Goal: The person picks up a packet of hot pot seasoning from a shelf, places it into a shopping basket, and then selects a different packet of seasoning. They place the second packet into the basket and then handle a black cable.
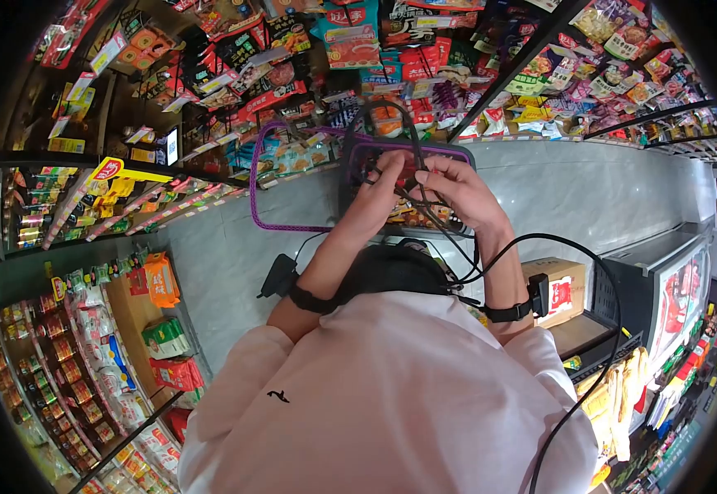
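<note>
Over a dark basket (347,177) with purple edging, my left hand (381,185) and my right hand (460,189) are close together with bent fingers. Black cable (414,136) loops up between them and runs down past my right wrist. My left fingers curl near a small dark thing; what they grip is too small to make out. The right thumb and fingers are pinched by the cable, with a bit of red between the hands. Colourful small packets (424,216) lie in the basket below. A purple frame (253,185) sticks out at the basket's left.
Shelves of packaged food (350,41) stand ahead, with more shelves (70,362) at the left. Grey floor (556,185) lies around the basket. A cardboard box (568,288) and a glass-topped freezer (671,280) are at the right. A black cable arcs beside my right arm.
</note>
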Available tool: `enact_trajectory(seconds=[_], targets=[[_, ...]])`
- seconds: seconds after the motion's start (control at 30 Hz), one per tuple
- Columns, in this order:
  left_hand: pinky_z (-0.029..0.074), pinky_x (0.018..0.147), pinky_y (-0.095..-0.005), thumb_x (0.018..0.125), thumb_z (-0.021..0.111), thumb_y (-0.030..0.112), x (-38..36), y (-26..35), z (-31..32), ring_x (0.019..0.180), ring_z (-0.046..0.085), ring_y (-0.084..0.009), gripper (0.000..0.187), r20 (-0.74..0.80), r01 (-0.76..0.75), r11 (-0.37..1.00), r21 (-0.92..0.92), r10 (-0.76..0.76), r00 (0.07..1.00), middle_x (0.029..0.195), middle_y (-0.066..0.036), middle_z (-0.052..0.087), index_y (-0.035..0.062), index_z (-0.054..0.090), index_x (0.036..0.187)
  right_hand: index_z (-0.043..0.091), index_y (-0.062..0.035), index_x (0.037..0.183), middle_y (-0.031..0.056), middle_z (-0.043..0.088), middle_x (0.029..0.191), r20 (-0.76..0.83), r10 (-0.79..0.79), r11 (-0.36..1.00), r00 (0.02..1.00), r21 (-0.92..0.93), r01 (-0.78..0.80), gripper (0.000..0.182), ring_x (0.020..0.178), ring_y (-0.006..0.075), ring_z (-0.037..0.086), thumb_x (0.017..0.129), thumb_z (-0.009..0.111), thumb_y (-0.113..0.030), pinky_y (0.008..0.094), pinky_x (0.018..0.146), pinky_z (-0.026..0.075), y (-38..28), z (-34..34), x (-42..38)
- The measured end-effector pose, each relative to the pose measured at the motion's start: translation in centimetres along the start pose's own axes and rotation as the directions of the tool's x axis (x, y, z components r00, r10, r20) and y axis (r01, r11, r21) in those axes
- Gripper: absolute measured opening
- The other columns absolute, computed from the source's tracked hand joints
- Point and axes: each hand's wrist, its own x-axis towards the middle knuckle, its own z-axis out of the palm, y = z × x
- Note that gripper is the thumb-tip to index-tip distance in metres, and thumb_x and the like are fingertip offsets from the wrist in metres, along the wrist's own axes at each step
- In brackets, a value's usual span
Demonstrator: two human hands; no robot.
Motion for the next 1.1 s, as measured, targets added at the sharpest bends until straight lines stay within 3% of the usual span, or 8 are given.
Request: enact_trajectory(seconds=[0.2, 0.37, 0.47, 0.6, 0.7, 0.9, 1.0, 1.1], targets=[[0.046, 0.097, -0.0349, 0.107, 0.036, 0.034, 0.3, 0.4, -0.3, 0.111, 0.057, -0.0162, 0.038, 0.089, 0.024, 1.0, 0.004, -0.025, 0.996, 0.122, -0.005, 0.059, 0.0083, 0.052, 0.131, 0.065, -0.002, 0.095, -0.0037, 0.058, 0.083, 0.12, 0.0, 0.987, 0.993, -0.158, 0.019, 0.011, 0.075, 0.0047, 0.051, 0.094, 0.065, -0.013, 0.0213, 0.067, 0.042, -0.1, 0.0, -0.3], [0.046, 0.094, -0.0324, 0.107, 0.037, 0.036, 0.5, 0.9, 0.2, 0.108, 0.057, -0.0142, 0.039, -0.014, 0.078, 0.991, 0.107, -0.077, 0.997, 0.121, -0.006, 0.06, 0.0073, 0.054, 0.128, 0.057, -0.0048, 0.086, -0.0057, 0.051, 0.077, 0.181, -0.026, 0.899, 0.983, -0.425, 0.102, 0.014, 0.072, 0.003, 0.049, 0.094, 0.065, -0.012, 0.021, 0.066, 0.042, -1.2, 1.0, -0.8], [0.046, 0.088, -0.0298, 0.106, 0.04, 0.038, 0.9, 0.5, -0.3, 0.105, 0.057, -0.0119, 0.04, -0.063, 0.079, 0.977, 0.196, -0.068, 0.996, 0.119, -0.005, 0.06, 0.0074, 0.055, 0.127, 0.052, -0.0055, 0.091, -0.0054, 0.047, 0.075, 0.16, -0.032, 0.969, 0.987, -0.238, 0.07, 0.014, 0.072, 0.0031, 0.05, 0.095, 0.064, -0.01, 0.0214, 0.063, 0.043, 0.2, 0.9, -0.1], [0.045, 0.081, -0.0282, 0.104, 0.044, 0.039, 0.8, 1.3, 0.0, 0.092, 0.055, -0.0114, 0.036, -0.147, 0.208, 0.941, 0.267, -0.174, 0.974, 0.103, -0.001, 0.059, 0.0066, 0.053, 0.114, 0.048, -0.0054, 0.096, -0.0046, 0.044, 0.076, 0.099, -0.104, 0.962, 0.99, -0.243, 0.125, 0.014, 0.07, 0.0043, 0.049, 0.096, 0.061, -0.008, 0.022, 0.06, 0.043, 1.3, 0.4, 0.3], [0.047, 0.074, -0.027, 0.101, 0.054, 0.034, -0.2, 2.9, 0.4, 0.084, 0.055, -0.0107, 0.029, -0.001, 0.221, 0.947, 0.233, -0.227, 0.974, 0.099, -0.002, 0.059, 0.0053, 0.054, 0.108, 0.046, -0.0051, 0.093, -0.0049, 0.038, 0.076, 0.042, -0.187, 0.932, 0.982, -0.308, 0.19, 0.015, 0.068, 0.0042, 0.045, 0.097, 0.06, -0.007, 0.023, 0.058, 0.037, 1.5, 0.0, 0.5], [0.048, 0.074, -0.0251, 0.091, 0.069, 0.01, -2.4, 2.9, 0.5, 0.085, 0.059, -0.0088, 0.018, 0.026, 0.014, 0.96, 0.28, -0.022, 0.999, 0.093, 0.0, 0.059, 0.0051, 0.058, 0.104, 0.046, -0.005, 0.093, -0.0053, 0.038, 0.076, -0.006, -0.227, 0.964, 0.974, -0.142, 0.224, 0.014, 0.066, 0.0035, 0.044, 0.096, 0.059, -0.003, 0.023, 0.057, 0.036, 1.2, 0.2, 0.5], [0.049, 0.073, -0.0253, 0.089, 0.069, 0.006, -2.5, 2.5, -0.1, 0.087, 0.061, -0.0098, 0.017, -0.017, 0.005, 0.943, 0.333, 0.001, 1.0, 0.093, -0.003, 0.062, 0.002, 0.057, 0.1, 0.046, -0.0048, 0.093, -0.0054, 0.037, 0.077, -0.011, -0.228, 0.964, 0.974, -0.142, 0.224, 0.014, 0.066, 0.0035, 0.044, 0.096, 0.06, -0.003, 0.0229, 0.057, 0.037, 0.9, 0.5, 0.7], [0.049, 0.076, -0.0246, 0.09, 0.07, 0.006, -3.0, 3.3, 0.7, 0.088, 0.06, -0.0091, 0.015, -0.071, -0.046, 0.976, 0.212, 0.062, 0.996, 0.093, -0.002, 0.062, 0.0022, 0.059, 0.099, 0.046, -0.0048, 0.093, -0.0055, 0.037, 0.077, -0.027, -0.232, 0.96, 0.972, -0.167, 0.225, 0.015, 0.066, 0.0034, 0.044, 0.096, 0.06, -0.003, 0.0228, 0.058, 0.039, 1.2, 0.6, 0.9]])
